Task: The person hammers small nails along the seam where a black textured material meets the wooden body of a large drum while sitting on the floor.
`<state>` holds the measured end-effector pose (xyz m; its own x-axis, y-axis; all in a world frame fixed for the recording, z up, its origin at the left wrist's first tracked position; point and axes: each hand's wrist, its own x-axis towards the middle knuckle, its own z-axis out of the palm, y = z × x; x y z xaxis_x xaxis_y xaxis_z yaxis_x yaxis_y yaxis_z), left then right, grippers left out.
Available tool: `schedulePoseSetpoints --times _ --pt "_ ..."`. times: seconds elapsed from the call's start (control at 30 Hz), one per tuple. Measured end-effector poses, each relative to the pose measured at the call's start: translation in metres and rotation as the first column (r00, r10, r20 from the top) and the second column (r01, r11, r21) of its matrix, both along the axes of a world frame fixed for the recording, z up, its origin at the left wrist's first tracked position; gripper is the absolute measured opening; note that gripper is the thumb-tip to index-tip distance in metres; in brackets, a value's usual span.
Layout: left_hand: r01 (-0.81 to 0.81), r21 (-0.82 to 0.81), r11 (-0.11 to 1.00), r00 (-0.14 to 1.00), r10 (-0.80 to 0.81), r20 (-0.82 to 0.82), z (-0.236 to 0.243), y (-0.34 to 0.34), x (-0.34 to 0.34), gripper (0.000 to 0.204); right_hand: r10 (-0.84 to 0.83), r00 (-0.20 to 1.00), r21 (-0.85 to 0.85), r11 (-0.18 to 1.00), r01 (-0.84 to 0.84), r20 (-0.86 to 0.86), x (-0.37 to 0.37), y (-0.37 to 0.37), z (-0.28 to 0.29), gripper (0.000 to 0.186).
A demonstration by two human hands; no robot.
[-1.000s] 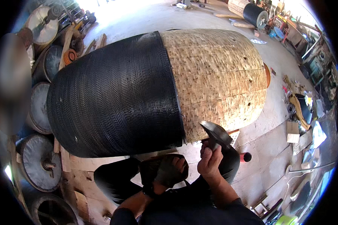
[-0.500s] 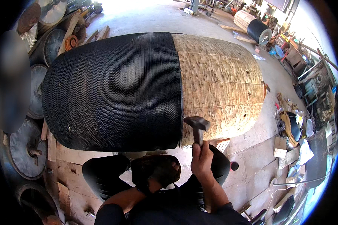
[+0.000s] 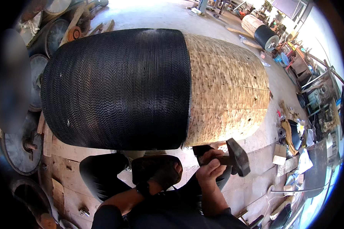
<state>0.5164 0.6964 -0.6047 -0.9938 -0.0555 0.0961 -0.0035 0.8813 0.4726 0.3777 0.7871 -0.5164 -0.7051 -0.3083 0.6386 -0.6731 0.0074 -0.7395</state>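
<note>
A big horizontal drum lies in front of my knees. Its left part is covered in black ridged wrapping (image 3: 118,91); the right part is bare, pale wood (image 3: 229,87) with a pitted surface. My right hand (image 3: 210,168) is closed around the handle of a hammer (image 3: 239,157), whose metal head points right, below the drum's near edge and apart from it. Between my knees, my left hand (image 3: 167,173), in a dark glove with bare fingertips, is curled at the right side of a dark container (image 3: 149,166). What its fingers hold is too dark to make out.
Metal-ended rollers (image 3: 23,147) crowd the left side. A smaller, part-wrapped drum (image 3: 265,36) lies at the far right. Along the right stand a cardboard box (image 3: 279,154), a white plastic bag (image 3: 304,161) and mixed scrap. A wooden plank (image 3: 58,194) lies at lower left.
The hammer has come away from the wrapping's edge, down and to the right, and its head has swung to point right. My left hand stays at the dark container. The view has shifted slightly.
</note>
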Motion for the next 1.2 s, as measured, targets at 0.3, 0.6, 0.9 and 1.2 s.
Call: schedulePoseSetpoints --times 0.3,0.6,0.9,1.2 --pt "-0.051 0.04 0.998 0.999 0.051 -0.013 0.021 -0.01 0.008 0.032 0.056 0.993 0.057 0.996 -0.062 0.104 0.009 0.004 0.004 0.023" --pt "-0.254 -0.066 0.965 0.722 0.143 -0.677 0.082 -0.079 -0.03 0.029 -0.082 0.994 0.34 0.939 0.054 0.069 0.005 0.003 0.004 0.014" --pt "-0.472 -0.237 0.849 0.509 0.044 -0.859 0.134 -0.171 -0.08 0.044 -0.075 0.994 0.5 0.866 0.023 0.084 0.001 0.003 0.006 0.015" --pt "-0.473 -0.25 0.845 0.518 0.037 -0.855 0.14 -0.175 -0.084 0.046 -0.1 0.981 0.484 0.875 0.008 0.165 -0.004 -0.003 0.01 0.019"
